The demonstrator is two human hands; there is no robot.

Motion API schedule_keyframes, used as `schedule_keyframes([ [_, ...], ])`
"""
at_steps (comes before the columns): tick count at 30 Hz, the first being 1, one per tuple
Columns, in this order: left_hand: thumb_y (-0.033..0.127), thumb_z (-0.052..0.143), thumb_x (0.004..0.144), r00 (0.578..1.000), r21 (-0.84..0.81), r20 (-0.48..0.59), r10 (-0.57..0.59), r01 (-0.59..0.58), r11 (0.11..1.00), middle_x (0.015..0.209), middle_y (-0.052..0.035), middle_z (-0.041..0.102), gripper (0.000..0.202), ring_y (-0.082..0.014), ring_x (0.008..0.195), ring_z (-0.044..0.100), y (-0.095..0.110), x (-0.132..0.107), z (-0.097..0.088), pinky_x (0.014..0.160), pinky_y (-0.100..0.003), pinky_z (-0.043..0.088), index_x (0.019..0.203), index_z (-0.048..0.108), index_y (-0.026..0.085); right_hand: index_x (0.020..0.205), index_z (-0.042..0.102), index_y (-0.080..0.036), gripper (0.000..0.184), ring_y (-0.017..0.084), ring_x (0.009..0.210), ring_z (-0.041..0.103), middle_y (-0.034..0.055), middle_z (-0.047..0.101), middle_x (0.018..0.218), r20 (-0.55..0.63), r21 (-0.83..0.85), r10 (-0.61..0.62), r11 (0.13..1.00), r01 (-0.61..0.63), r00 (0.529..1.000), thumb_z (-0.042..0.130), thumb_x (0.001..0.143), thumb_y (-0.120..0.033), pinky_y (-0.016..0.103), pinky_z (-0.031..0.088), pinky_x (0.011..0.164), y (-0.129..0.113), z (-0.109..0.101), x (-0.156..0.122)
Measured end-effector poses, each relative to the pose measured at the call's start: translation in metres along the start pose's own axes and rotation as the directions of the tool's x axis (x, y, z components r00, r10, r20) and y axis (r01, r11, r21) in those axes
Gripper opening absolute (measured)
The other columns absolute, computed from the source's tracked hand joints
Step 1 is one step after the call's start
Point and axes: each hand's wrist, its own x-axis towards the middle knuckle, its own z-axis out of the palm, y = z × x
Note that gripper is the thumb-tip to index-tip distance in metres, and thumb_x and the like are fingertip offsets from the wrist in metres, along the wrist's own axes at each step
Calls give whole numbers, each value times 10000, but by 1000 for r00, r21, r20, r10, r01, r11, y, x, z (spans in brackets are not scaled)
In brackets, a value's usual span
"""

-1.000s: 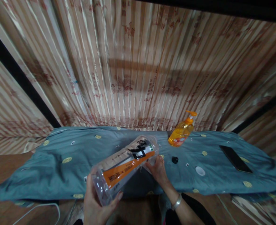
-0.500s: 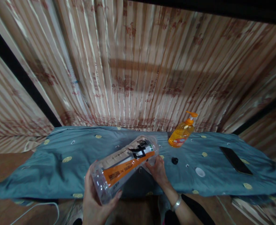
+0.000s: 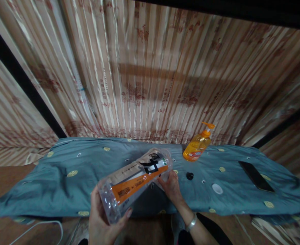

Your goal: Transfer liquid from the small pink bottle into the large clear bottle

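Note:
A clear plastic bottle with an orange, white and black label lies tilted between my two hands, above the near part of the cloth-covered table. My left hand is wrapped round its lower left end, thumb in front. At the upper right end my right hand grips it, with the thumb against its side. Some of the right fingers are hidden behind the plastic. The bottle looks empty. Just right of my right hand sits a small black cap-like piece, and beyond it a white round lid.
An orange pump bottle stands at the back of the blue-green cloth. A dark phone lies at the right. Behind the table hangs a striped curtain. A white cable curves at the lower left.
Almost nothing differs. My left hand and the bottle's lower end have shifted very slightly left; both hands keep their grip.

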Motion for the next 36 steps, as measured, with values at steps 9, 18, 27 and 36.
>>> schedule_keyframes([
  [9, 484, 904, 501, 1000, -8, 10, 7, -6, 1000, 1230, -69, 611, 905, -264, 1133, 638, -2, -1, 0, 891, -305, 579, 1284, 518, 243, 986, 575, -249, 179, 335, 957, 662, 104, 716, 951, 29, 31, 7, 999, -8, 1000, 625, 826, -314, 618, 514, 932, -6, -5, 3],
  [18, 470, 898, 511, 1000, -14, 13, -11, 11, 1000, 1257, -73, 604, 898, -289, 1191, 615, 1, -1, 0, 974, -364, 566, 1290, 509, 250, 988, 568, -227, 224, 349, 966, 673, 116, 713, 952, 14, 8, 22, 1000, -22, 1000, 644, 780, -260, 619, 507, 933, -6, -5, 2],
  [27, 472, 909, 496, 1000, -11, 18, -16, 16, 1000, 1248, -78, 613, 923, -293, 1185, 626, 3, -1, 0, 966, -370, 572, 1298, 516, 239, 964, 551, -257, 231, 321, 929, 663, 66, 687, 906, 13, 6, 6, 1000, -6, 1000, 676, 776, -207, 606, 512, 926, -4, -4, 1],
  [36, 508, 910, 508, 1000, -6, 25, -16, 16, 1000, 1282, -88, 598, 949, -317, 1218, 627, -2, -1, -1, 1031, -427, 543, 1327, 515, 234, 947, 541, -274, 222, 298, 887, 655, 41, 664, 878, 4, 31, -17, 999, 17, 1000, 676, 781, -213, 615, 517, 917, -2, -4, 2],
])
